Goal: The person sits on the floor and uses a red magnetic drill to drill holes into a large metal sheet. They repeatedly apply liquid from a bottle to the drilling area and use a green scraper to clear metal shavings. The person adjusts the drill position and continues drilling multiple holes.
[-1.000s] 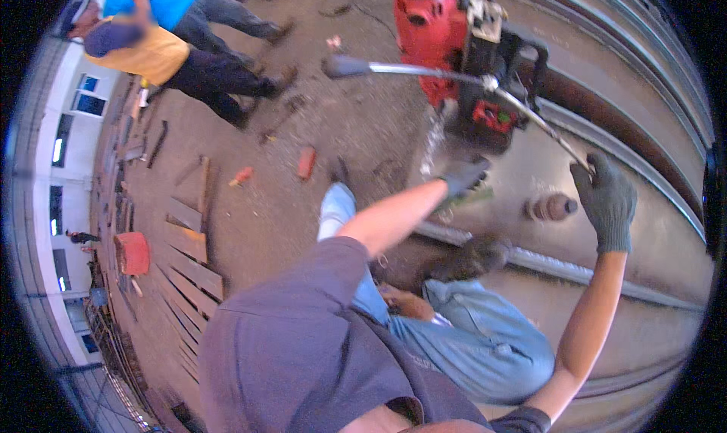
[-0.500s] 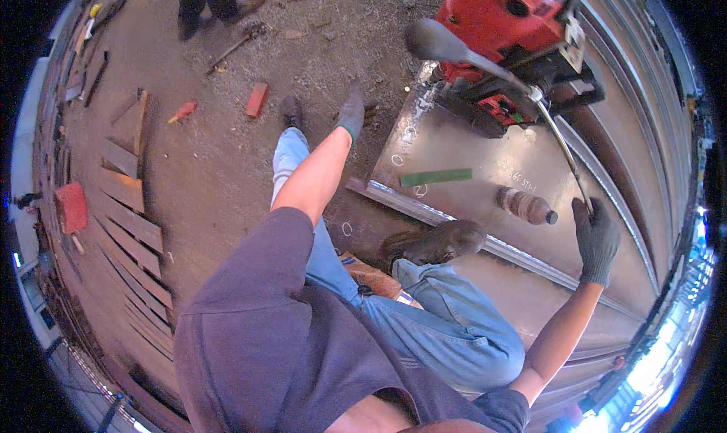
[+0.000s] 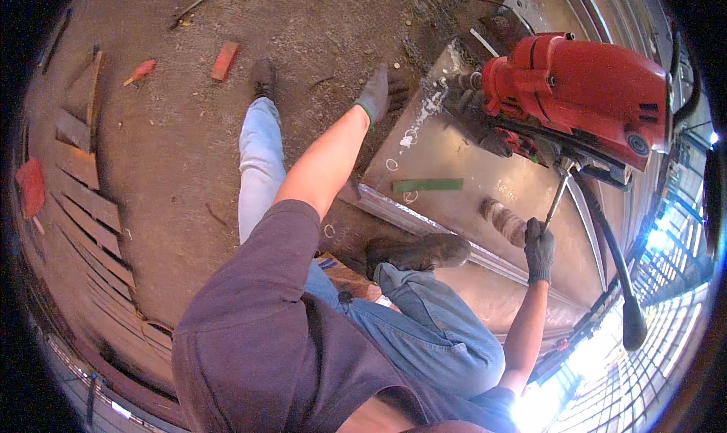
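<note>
A dirt workshop floor (image 3: 174, 153) with scattered wood planks (image 3: 83, 198) lies beneath a large steel plate (image 3: 462, 206). A red magnetic drill (image 3: 583, 92) stands on the plate. The right hand (image 3: 539, 249), gloved, is closed around the drill's thin feed handle (image 3: 556, 198), just beside a stack of metal slugs (image 3: 503, 219). The left hand (image 3: 376, 93), gloved, rests with fingers loosely spread at the plate's far edge, holding nothing. A green strip (image 3: 428, 184) lies on the plate between them.

Lighting: bright daylight, blown-out glare near right; soft shadows on dirt floor (image 3: 166, 168). Quality: strong fisheye bending, black rim vignette, slight blur toward edges, centre sharp
</note>
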A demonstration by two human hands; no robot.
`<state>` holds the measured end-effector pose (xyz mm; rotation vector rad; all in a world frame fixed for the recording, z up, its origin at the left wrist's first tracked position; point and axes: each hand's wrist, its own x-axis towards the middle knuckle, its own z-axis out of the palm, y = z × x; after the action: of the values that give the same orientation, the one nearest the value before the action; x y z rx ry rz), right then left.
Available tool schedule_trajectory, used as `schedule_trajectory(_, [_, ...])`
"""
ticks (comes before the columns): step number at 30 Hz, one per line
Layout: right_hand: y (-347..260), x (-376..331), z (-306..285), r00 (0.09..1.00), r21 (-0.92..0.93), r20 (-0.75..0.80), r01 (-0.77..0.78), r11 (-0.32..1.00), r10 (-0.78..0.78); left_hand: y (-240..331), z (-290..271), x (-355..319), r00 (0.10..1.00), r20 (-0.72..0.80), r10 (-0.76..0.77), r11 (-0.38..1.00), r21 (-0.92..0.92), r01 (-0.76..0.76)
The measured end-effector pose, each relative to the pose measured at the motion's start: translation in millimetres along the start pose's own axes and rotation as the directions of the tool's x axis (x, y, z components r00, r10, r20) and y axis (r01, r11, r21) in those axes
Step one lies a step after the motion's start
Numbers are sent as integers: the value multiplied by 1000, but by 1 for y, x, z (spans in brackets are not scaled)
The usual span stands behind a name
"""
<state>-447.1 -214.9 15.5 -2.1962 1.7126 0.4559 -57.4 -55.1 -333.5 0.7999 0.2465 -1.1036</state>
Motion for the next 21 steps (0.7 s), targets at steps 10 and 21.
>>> schedule_trajectory(10, [26,-2,17,992,93,-125,-23,995,35,9,46,37,996,14,-93,994,54,92])
schedule_trajectory(21, [-1,-13,12,988,92,-121,-81,993,92,46,77,23,943,163,-290,953,-38,300])
